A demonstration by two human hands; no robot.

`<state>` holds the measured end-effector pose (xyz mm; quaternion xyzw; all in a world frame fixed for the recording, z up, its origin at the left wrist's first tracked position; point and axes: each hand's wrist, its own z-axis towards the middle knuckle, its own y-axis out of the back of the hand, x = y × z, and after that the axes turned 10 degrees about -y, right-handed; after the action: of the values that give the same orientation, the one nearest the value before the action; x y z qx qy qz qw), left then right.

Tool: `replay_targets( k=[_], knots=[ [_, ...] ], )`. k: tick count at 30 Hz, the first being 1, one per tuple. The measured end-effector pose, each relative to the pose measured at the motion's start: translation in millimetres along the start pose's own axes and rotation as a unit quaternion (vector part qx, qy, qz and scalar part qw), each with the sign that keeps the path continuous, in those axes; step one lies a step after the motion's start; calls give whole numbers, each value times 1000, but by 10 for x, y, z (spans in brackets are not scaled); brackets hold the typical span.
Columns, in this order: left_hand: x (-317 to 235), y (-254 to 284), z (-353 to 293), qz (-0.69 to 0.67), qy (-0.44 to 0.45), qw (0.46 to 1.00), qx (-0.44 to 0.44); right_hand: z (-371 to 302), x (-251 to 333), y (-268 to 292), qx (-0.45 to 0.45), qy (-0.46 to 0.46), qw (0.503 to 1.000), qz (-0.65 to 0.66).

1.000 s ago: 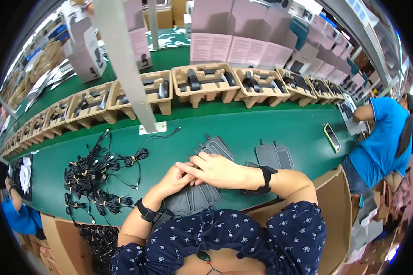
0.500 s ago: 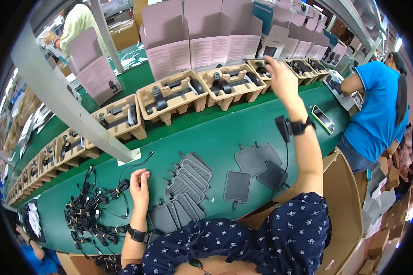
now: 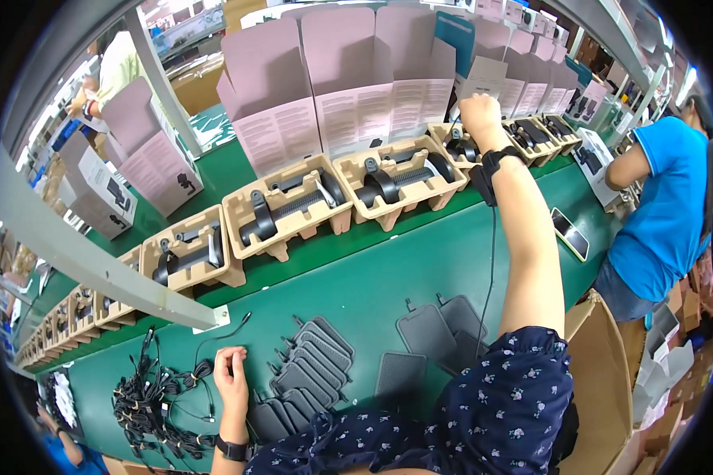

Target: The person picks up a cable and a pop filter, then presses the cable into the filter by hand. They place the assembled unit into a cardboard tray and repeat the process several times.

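Note:
My right hand point(image 3: 481, 117) reaches far over the table with its fingers closed, above a brown moulded tray point(image 3: 469, 165) with black parts in it. Whatever the fingers grip, if anything, is hidden from this side. A black strap and a dark block with a cord point(image 3: 493, 261) hang at that wrist. My left hand point(image 3: 231, 376) rests low over the green table point(image 3: 325, 289), fingers loosely bent and apart, nothing in them. It lies between a heap of bundled black cables point(image 3: 154, 404) and an overlapping row of dark grey flat pads point(image 3: 313, 360).
More grey pads point(image 3: 428, 332) lie right of centre. A line of brown trays point(image 3: 289, 207) with black mounts runs along the far side, open pink boxes point(image 3: 348, 87) behind. A grey metal post point(image 3: 95, 237) slants across the left. A phone point(image 3: 570, 233) and a co-worker point(image 3: 661, 210) are at right.
My right hand has gone from spread fingers to closed ones, reaching farther out over the tray. My left hand stays beside the cables. The whole view has shifted slightly.

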<state>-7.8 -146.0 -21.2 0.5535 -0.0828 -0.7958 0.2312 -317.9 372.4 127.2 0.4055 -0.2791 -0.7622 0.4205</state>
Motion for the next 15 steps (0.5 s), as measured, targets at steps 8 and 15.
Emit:
replay_targets(
  k=[8, 15],
  knots=[
    [7, 40, 15, 10, 14, 1000, 2, 50, 108, -105, -3, 18, 998, -61],
    [57, 123, 12, 37, -2, 999, 6, -8, 221, 246, 171, 155, 969, 84]
  ],
)
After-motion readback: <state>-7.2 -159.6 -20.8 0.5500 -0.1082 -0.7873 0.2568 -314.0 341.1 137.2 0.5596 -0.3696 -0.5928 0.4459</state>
